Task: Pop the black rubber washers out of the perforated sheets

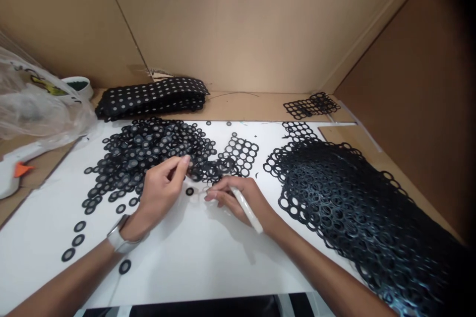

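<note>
My left hand [163, 185] is closed in a pinch at the right edge of a heap of small black rings with grey centres [148, 143]; what its fingertips hold, if anything, I cannot make out. A white pen-like tool [246, 210] lies in my right hand [238, 195], slanting back toward the wrist, with the fingers curled together. A faint, blurred bit shows at those fingertips. One loose ring [189, 191] rests on the white board [178, 267] between both hands. Just beyond them is a black lattice sheet of empty round holes [246, 151].
A large stack of black perforated sheets [342, 198] covers the right side. Folded dotted black strips [152, 96] lie at the back, near a white cup [85, 90]. At left are a plastic bag [33, 94] and a white glue gun [15, 168]. Cardboard walls [241, 24] enclose the board.
</note>
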A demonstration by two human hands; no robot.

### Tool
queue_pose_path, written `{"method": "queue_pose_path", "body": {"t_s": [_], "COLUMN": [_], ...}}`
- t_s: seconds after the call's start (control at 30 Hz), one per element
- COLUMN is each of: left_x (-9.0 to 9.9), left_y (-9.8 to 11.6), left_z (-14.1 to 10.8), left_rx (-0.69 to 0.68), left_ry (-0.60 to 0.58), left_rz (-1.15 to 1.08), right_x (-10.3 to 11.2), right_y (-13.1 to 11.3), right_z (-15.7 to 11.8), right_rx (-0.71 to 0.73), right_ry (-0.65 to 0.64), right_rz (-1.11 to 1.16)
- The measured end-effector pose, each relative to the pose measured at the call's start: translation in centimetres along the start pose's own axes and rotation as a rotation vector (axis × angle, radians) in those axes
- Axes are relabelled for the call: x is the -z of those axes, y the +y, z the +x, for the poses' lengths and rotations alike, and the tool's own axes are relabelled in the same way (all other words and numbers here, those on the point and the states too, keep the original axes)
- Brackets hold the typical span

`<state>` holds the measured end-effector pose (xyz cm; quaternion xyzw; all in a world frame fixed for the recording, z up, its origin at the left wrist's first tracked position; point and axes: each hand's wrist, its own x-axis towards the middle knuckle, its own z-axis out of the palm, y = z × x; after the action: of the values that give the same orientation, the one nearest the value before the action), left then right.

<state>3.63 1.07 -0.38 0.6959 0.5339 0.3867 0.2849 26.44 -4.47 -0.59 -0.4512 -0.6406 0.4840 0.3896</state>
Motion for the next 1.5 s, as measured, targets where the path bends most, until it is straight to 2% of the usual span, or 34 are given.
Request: {"method": "queue_pose_path", "body": {"t_s": [0.13,0.2,0.4,0.53,0.67,0.83,0.97,1.07,1.17,1.23,1.27,1.37,1.5], "left_x": [0.6,0.8,0.3,-0.2,-0.5,-0.6,-0.7,-0.1,1.4,2.7,3.2,3.9,2.7], "left_y": [-1.2,-1.1,0.3,0.0,-0.5,-0.9,-0.5,-0.1,-0.8,-1.5,-1.9,-1.9,0.0], "left_z": [0.9,1.0,-0.2,-1.2,-1.7,-1.9,-1.9,-1.1,0.8,2.2,2.8,3.4,1.5], "left_rx": [0.030,0.002,-0.308,-0.558,-0.635,-0.679,-0.655,-0.461,-0.219,-0.135,-0.117,-0.154,-0.365], "left_ry": [0.032,0.032,0.007,-0.065,-0.132,-0.106,-0.097,-0.030,0.149,0.252,0.260,0.242,0.248], "left_rz": [0.049,0.055,0.090,0.147,0.223,0.278,0.254,0.160,0.081,0.085,0.100,0.164,0.187], "right_x": [0.0,0.1,1.0,1.2,1.2,1.2,1.2,1.4,1.4,1.3,1.3,1.2,1.3], "right_y": [-0.4,-0.6,-1.4,-1.7,-1.5,-0.9,-0.9,-0.7,-0.5,-0.4,-0.3,-0.3,-0.4], "right_z": [-0.1,-0.1,-0.1,0.0,0.0,-0.2,-0.2,-0.3,-0.4,-0.5,-0.5,-0.4,-0.1], "right_rx": [-0.001,-0.032,-0.084,-0.100,-0.087,-0.097,-0.101,-0.067,-0.041,-0.056,-0.072,-0.103,-0.080], "right_ry": [-0.012,-0.006,-0.059,-0.071,-0.117,-0.157,-0.150,-0.156,-0.182,-0.165,-0.145,-0.097,-0.090], "right_rz": [0.020,0.054,0.171,0.223,0.219,0.213,0.151,0.100,0.128,0.136,0.128,0.110,0.092]}}
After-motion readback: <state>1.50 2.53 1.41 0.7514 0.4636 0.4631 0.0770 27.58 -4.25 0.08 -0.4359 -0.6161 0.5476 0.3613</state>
